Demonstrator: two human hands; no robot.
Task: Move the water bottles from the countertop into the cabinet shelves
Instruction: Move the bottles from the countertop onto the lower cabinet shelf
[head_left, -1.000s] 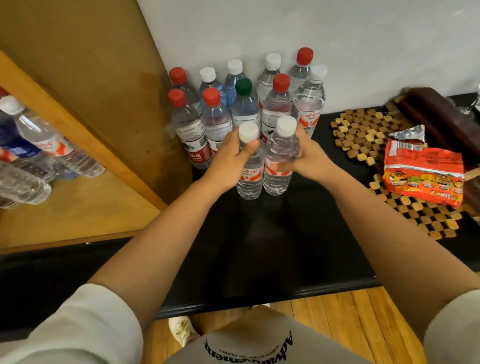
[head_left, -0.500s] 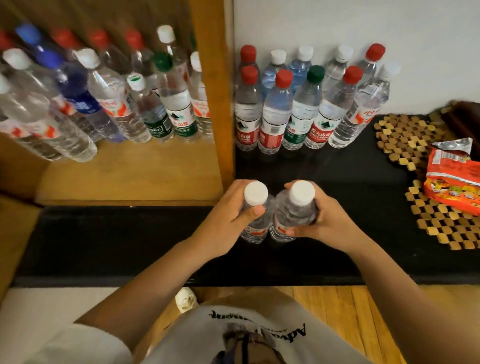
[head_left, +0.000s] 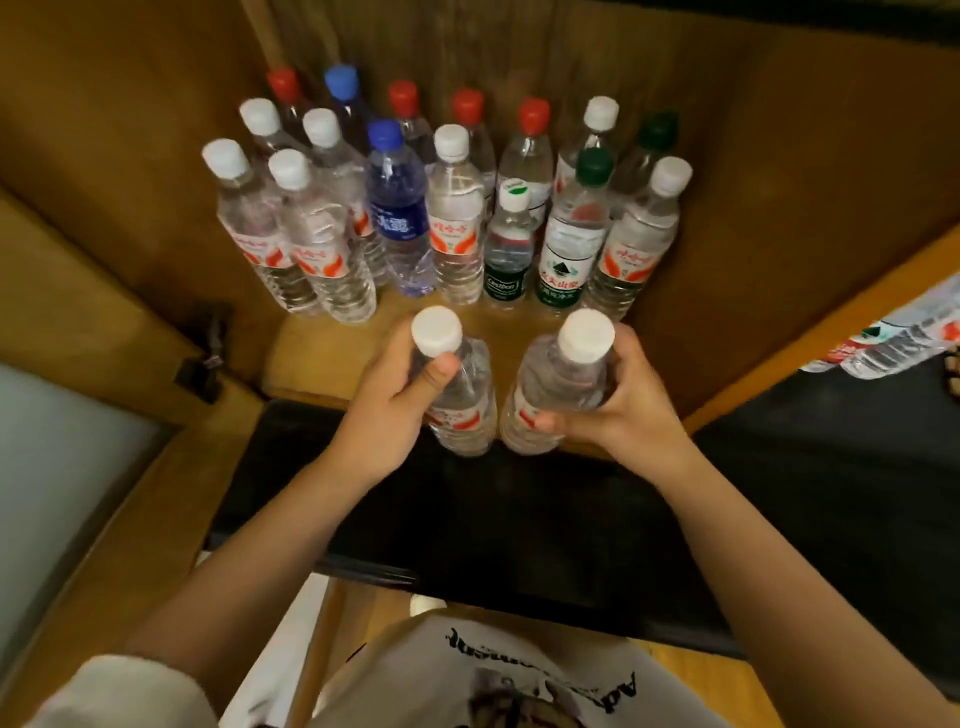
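Observation:
My left hand (head_left: 392, 410) grips a clear white-capped water bottle (head_left: 462, 410) by its neck and shoulder. My right hand (head_left: 631, 410) grips a second white-capped bottle (head_left: 550, 400) the same way. Both bottles are held upright over the front edge of the wooden cabinet shelf (head_left: 332, 358). Several bottles with red, white, blue and green caps (head_left: 452, 228) stand in rows at the back of that shelf. At the far right, part of the remaining bottles on the countertop (head_left: 893, 338) shows, blurred.
The black countertop (head_left: 519, 519) runs below the shelf edge. Wooden cabinet side walls (head_left: 779, 208) flank the shelf left and right. A door hinge (head_left: 208, 348) sits on the left wall. A pale panel (head_left: 57, 467) lies at the far left.
Both hands lifted the two bottles off the countertop group and carried them left to the cabinet shelf front. The view swung left with them, from the countertop bottles to the cabinet.

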